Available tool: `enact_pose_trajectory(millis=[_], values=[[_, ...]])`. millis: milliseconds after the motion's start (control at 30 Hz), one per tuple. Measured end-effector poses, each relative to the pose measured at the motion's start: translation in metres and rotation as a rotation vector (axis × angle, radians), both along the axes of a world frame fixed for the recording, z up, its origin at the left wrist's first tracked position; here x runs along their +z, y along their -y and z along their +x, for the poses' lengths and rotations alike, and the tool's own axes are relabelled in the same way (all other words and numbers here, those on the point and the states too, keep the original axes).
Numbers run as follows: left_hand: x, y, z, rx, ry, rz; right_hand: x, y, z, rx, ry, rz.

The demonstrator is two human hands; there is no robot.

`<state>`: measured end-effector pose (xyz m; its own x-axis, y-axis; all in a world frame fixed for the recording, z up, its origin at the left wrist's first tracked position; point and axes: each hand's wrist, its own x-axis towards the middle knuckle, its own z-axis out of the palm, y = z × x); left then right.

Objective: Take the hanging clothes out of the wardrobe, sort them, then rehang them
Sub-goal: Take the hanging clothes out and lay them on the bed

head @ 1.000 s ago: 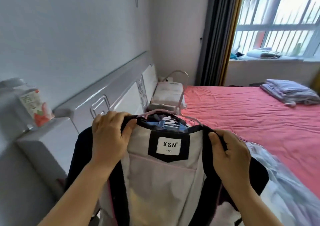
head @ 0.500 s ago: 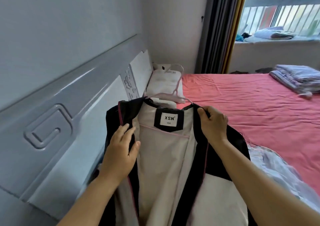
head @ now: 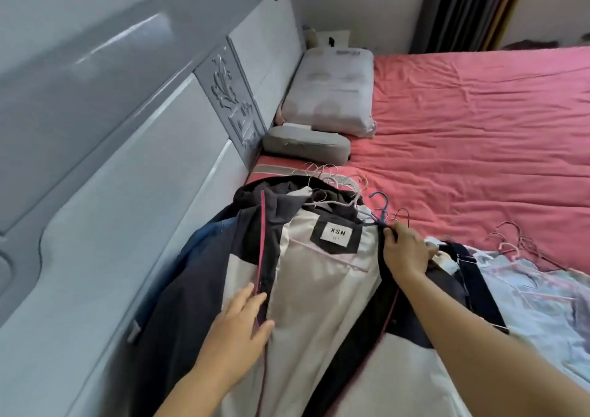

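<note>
Across bed [head: 463, 135]: now laying jacket [head: 319, 289] flat, lowered from mid-air; left hand [head: 236, 330] pressing flat, right hand [head: 407, 252] pinching collar.

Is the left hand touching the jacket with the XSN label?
Touching. The head view shows the left hand with straight fingers lying on the jacket at its front edge.

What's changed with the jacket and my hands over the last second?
The jacket went from held up to lying on the bed over the other clothes. The left hand let go of the collar and now rests flat on the front edge. The right hand still grips the right collar edge.
</note>
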<state>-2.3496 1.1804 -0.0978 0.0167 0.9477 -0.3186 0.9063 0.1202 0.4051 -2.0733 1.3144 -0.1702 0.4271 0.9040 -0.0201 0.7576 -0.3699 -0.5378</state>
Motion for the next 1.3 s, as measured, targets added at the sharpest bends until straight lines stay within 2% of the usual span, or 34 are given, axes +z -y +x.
enact_pose_trajectory(millis=[100, 167, 233, 333, 400, 533, 633, 700, 767, 1033, 1167, 1300], values=[[-0.018, -0.010, 0.009, -0.009, -0.019, -0.065, -0.022, -0.007, 0.008, 0.110, 0.020, -0.295], [-0.025, -0.013, 0.011, -0.010, -0.023, -0.104, -0.016, -0.007, 0.013, 0.152, -0.011, -0.356], [-0.029, -0.014, 0.015, -0.004, -0.019, -0.112, -0.001, 0.004, 0.020, 0.138, 0.013, -0.252], [-0.032, -0.015, 0.022, 0.009, 0.000, -0.086, 0.021, 0.049, 0.017, 0.108, 0.069, 0.017], [-0.033, -0.014, 0.030, -0.008, 0.026, -0.082, 0.019, 0.089, -0.002, 0.205, 0.065, 0.038], [-0.036, -0.005, 0.043, -0.108, 0.034, -0.115, -0.018, 0.124, -0.022, 0.518, 0.182, -0.316], [-0.034, 0.006, 0.045, -0.140, 0.058, -0.124, -0.014, 0.128, -0.014, 0.591, -0.005, -0.414], [-0.033, 0.017, 0.044, -0.156, 0.070, -0.111, 0.015, 0.135, -0.014, 0.568, -0.071, -0.367], [-0.031, 0.029, 0.042, -0.181, 0.079, -0.101, 0.039, 0.154, -0.018, 0.522, -0.052, -0.309], [-0.026, 0.069, 0.028, -0.304, 0.115, -0.136, 0.066, 0.281, -0.048, 0.262, -0.020, -0.084], [-0.021, 0.088, 0.028, -0.374, 0.148, -0.141, 0.072, 0.326, -0.056, 0.192, 0.002, -0.146], [-0.013, 0.106, 0.033, -0.474, 0.193, -0.086, 0.083, 0.362, -0.061, 0.057, -0.013, -0.114]])
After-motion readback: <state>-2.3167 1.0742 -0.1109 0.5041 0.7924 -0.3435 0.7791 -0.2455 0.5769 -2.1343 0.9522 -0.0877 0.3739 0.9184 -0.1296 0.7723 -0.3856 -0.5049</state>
